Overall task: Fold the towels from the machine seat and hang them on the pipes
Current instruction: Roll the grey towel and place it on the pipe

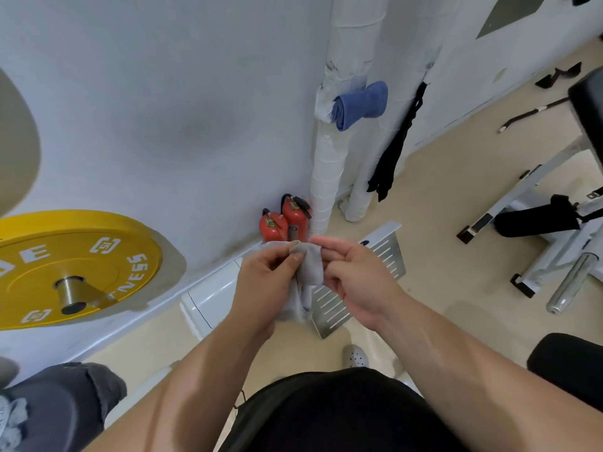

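1. The grey towel [310,267] hangs bunched in mid-air between both hands.
2. The left hand [261,282] grips its left side, thumb on the cloth.
3. The right hand [355,275] pinches its upper right edge.
4. Beyond, a blue towel [360,104] is draped on a white pipe [326,171].

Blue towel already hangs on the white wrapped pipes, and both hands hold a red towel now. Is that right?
One thing is wrong: the head view shows that the left hand and right hand hold a grey towel, not a red one. The rest stands: the blue towel does hang on the white wrapped pipes.
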### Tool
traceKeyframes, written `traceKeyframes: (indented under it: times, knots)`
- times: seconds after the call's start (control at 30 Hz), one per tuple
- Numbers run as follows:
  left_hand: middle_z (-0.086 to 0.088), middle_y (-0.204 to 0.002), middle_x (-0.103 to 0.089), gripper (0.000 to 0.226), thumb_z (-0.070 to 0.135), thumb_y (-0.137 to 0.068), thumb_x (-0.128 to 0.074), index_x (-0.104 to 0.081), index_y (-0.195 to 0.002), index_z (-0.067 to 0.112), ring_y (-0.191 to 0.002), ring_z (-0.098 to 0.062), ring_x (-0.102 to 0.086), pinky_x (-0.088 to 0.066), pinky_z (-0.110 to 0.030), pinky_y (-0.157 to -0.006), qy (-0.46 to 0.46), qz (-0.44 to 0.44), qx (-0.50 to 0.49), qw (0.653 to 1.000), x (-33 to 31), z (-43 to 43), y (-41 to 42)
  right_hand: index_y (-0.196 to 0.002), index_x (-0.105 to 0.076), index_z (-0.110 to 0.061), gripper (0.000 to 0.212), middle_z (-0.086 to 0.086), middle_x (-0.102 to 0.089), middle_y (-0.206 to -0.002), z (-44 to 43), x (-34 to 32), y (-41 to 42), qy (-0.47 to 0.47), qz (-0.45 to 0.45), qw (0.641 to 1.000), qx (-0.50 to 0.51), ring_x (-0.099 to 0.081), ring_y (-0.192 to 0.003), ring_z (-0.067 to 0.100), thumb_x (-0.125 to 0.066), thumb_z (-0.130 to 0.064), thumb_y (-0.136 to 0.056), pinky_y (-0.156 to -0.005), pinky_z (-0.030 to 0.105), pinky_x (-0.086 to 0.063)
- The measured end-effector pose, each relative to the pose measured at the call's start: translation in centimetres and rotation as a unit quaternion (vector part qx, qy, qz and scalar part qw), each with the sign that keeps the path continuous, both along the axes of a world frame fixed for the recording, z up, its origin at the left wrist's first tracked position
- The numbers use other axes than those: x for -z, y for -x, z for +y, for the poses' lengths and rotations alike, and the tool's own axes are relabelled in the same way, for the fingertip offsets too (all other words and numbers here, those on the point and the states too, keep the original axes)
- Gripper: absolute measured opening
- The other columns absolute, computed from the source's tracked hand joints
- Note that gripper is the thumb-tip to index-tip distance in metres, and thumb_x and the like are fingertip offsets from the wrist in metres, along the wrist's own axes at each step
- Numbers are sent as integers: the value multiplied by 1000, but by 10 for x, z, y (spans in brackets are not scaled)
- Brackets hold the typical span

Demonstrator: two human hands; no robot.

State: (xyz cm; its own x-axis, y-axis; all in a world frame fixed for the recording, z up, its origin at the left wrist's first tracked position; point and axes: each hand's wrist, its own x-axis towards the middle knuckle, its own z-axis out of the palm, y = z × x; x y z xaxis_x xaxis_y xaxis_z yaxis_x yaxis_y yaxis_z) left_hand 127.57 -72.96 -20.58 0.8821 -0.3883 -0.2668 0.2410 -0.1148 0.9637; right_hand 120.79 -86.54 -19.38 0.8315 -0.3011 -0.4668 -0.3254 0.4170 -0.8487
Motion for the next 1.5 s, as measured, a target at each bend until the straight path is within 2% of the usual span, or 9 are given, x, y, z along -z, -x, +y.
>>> traceKeyframes:
  times: [0.1, 0.2, 0.33, 0.47, 0.6, 0.77, 1.07, 1.3, 1.5]
  knots:
    - [-32, -91, -68, 21, 9, -101, -59, -74, -92, -3, -80, -28, -68, -59, -40, -83, 37, 3, 14, 999, -10, -26, 4, -122, -66, -13, 45, 5, -78, -107, -28, -1, 0, 119, -49, 990, -50, -74, -101, 14, -66, 13, -86, -85, 27, -57]
    - [-24, -100, -74, 19, 17, -99, -63, -78, -97, 7, -98, -34, -71, -57, -44, -91, 39, 18, -5, 999, -11, -57, 11, -109, -73, -19, 34, -2, -79, -97, -66, -9, 1, 211, -92, 971, -71, -75, -94, 13, -80, 0, -81, -86, 27, -59]
    - [-15, -91, -77, 17, 11, -98, -63, -79, -92, 10, -84, -25, -71, -56, -35, -79, 22, 34, -40, 998, -19, -103, 18, -81, -75, -32, 20, -16, -66, -78, -114, -9, 4, 357, -108, 925, -70, -63, -70, 2, -82, -13, -80, -69, 13, -47]
    - [-14, -92, -78, 17, 10, -98, -63, -80, -95, 10, -85, -25, -73, -59, -44, -87, 9, 20, -41, 999, -26, -139, 27, -74, -70, -24, 13, -10, -59, -88, -160, -5, 7, 438, -161, 881, -70, -59, -82, 7, -75, -22, -86, -74, 14, -43]
    - [-17, -95, -78, 17, 11, -99, -63, -79, -98, 4, -87, -25, -72, -59, -41, -88, -5, 4, -10, 1000, -31, -164, 37, -71, -68, -22, 22, -10, -60, -64, -196, -12, 16, 349, -203, 904, -141, -54, -63, 4, -73, -14, -90, -63, 14, -43]
    - [-10, -95, -79, 16, 11, -96, -65, -81, -98, 9, -89, -20, -73, -58, -32, -83, -31, -21, -18, 999, -37, -188, 46, -74, -68, -14, 18, -12, -53, -57, -218, -6, 21, 298, -213, 919, -146, -47, -57, 3, -74, -12, -91, -57, 13, -39]
    - [-1, -92, -81, 26, 6, -96, -65, -82, -90, 23, -94, -19, -74, -58, -33, -89, -55, -73, -46, 995, -49, -209, 49, -63, -63, -22, 28, -14, -49, -55, -241, -8, 17, 294, -182, 927, -148, -41, -57, 3, -78, -25, -88, -56, 11, -36]
    - [-3, -88, -81, 24, 4, -95, -66, -83, -89, 21, -88, -17, -75, -59, -36, -86, -73, -94, -32, 992, -57, -213, 47, -76, -72, -26, 13, -6, -41, -56, -244, -9, 14, 292, -184, 930, -130, -37, -55, 5, -80, -24, -85, -55, 15, -35]
    - [-9, -85, -79, 22, 6, -95, -67, -83, -90, 19, -86, -33, -72, -59, -41, -78, -134, -121, 46, 982, -67, -212, 38, -74, -71, -23, 15, -13, -42, -51, -249, -9, 18, 306, -181, 925, -136, -38, -53, 5, -81, -20, -85, -54, 15, -37]
